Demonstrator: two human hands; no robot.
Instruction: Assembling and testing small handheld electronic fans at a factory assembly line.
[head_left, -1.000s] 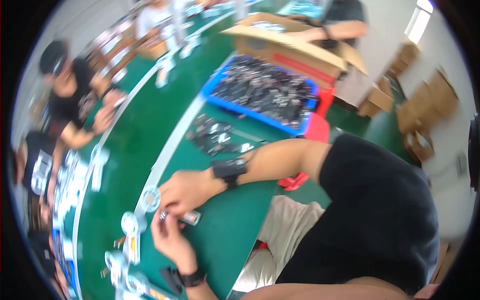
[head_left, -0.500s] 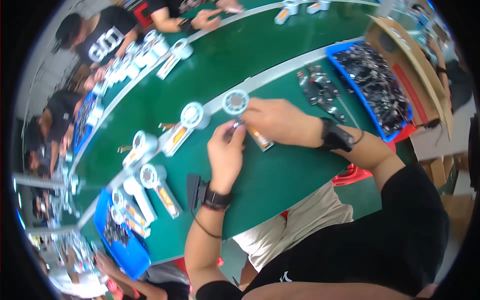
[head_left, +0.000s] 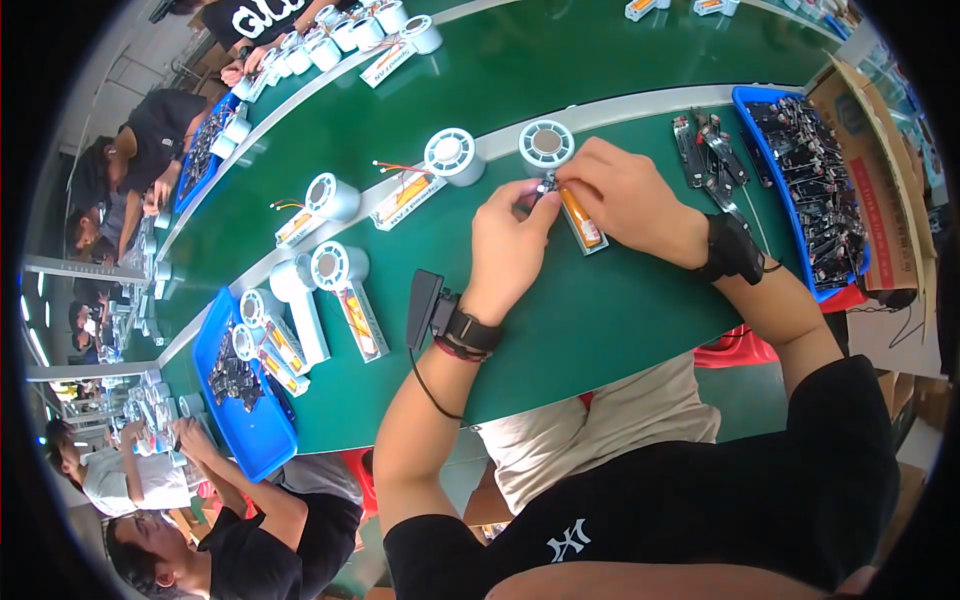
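In front of me lies a white handheld fan [head_left: 546, 145] with a round grilled head, its handle open and an orange battery [head_left: 583, 218] inside. Thumb and fingertips of my left hand [head_left: 508, 240] pinch a small dark part with bits of metal [head_left: 546, 186], just below the fan head. My right hand [head_left: 632, 195] is closed over the top of the handle, its fingertips pressed together close to that part. Whatever the right fingertips hold is too small to make out. The handle's lower end shows below my right fingers.
More fans [head_left: 452, 157] lie leftward along the table, some with thin wires sticking out. A blue tray [head_left: 265, 455] with dark parts stands at left; another blue bin [head_left: 742, 97] full of them stands at right. Beside it lie loose dark parts [head_left: 712, 150]. Other people sit at left.
The view has shifted, so the table's things appear farther right and higher. Both hands stay together at the same fan, the left still pinching the small part.
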